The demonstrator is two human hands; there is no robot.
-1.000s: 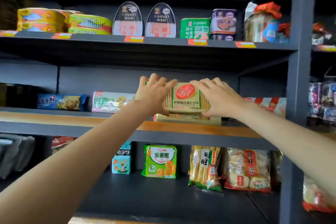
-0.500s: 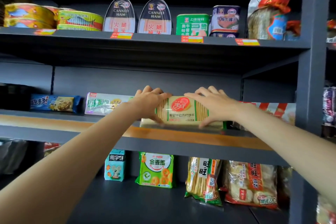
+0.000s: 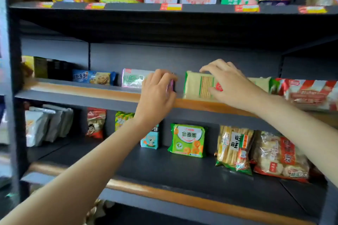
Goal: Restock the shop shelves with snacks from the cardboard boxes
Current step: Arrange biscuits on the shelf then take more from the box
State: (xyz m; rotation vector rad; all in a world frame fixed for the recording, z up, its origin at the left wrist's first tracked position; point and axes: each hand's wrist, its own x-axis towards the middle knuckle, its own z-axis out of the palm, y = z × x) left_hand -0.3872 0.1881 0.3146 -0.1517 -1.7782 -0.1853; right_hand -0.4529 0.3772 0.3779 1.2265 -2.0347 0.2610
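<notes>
Two bare forearms and two bare hands are all that shows of the person. The left hand [image 3: 157, 93] and the right hand [image 3: 232, 84] wear no gloves, rings or bracelets, and neither wrist carries a watch or band. No sleeve covers either forearm up to the edge of the view, so any clothing lies out of sight. The fingernails that show are short and plain, though the picture is somewhat blurred.
</notes>
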